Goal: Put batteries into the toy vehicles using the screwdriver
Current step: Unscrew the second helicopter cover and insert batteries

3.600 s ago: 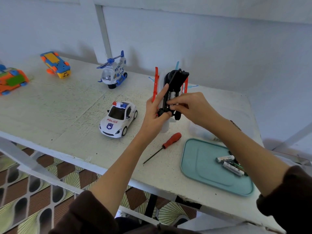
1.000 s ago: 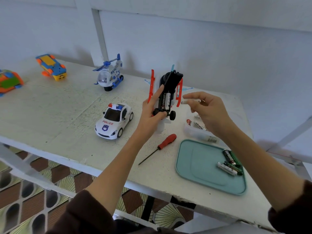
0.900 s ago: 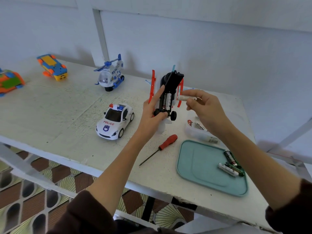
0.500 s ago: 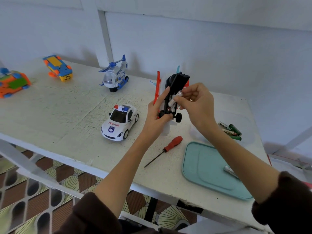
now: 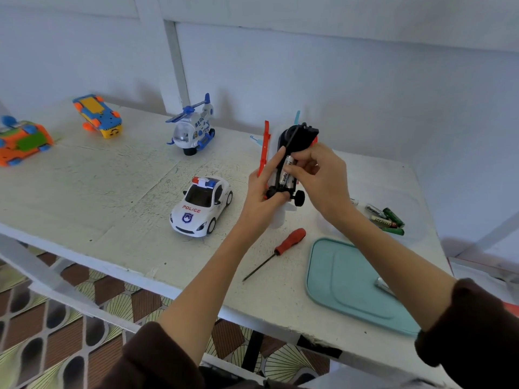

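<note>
My left hand [image 5: 262,196] grips a black and red toy vehicle [image 5: 297,138] upside down above the table, its open battery bay facing me. A battery [image 5: 285,175] lies in the bay, and my right hand [image 5: 320,175] pinches it with thumb and fingertips. The red-handled screwdriver [image 5: 289,241] lies on the table below my hands, its tip toward me. Loose batteries [image 5: 386,219] lie on the table to the right. One more battery [image 5: 383,284] rests on the teal tray [image 5: 345,287], partly hidden by my right forearm.
A white police car [image 5: 200,206] stands left of my hands. A blue and white toy helicopter [image 5: 193,127] sits farther back. Two orange and blue toys [image 5: 97,116] [image 5: 22,141] lie at the far left. The table's front edge runs below the tray.
My right hand brought a battery from the right side to the toy's bay and now pinches it there. The left hand kept holding the toy upright.
</note>
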Motion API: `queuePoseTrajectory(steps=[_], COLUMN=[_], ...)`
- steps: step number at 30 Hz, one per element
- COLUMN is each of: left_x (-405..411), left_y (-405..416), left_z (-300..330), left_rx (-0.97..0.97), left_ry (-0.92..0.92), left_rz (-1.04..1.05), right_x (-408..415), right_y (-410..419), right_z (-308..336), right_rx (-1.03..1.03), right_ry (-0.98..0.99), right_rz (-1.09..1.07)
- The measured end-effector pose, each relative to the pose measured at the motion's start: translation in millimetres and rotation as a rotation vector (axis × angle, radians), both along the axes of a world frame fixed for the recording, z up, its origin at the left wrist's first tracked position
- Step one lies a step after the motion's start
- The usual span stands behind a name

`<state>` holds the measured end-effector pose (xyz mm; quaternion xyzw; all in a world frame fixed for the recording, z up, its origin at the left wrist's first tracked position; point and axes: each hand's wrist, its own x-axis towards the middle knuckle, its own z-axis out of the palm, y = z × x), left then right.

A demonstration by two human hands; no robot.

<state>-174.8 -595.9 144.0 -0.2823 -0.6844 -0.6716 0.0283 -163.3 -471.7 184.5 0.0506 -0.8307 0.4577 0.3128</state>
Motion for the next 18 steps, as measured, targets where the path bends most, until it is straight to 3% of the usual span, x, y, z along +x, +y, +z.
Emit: queuePoseTrajectory(steps=[8, 18], left_x=[0, 1], left_y=[-1, 1], left_z=[-1, 2], left_rx=[-0.001, -0.008], left_ry=[-0.051, -0.071], left_rz=[-0.002, 0.018], right_x=[-3, -7], right_y=[4, 8], right_z=[-7, -10], right_rx=[0.267, 0.38], right_ry=[0.082, 0.114], right_rz=[0.036, 0.049])
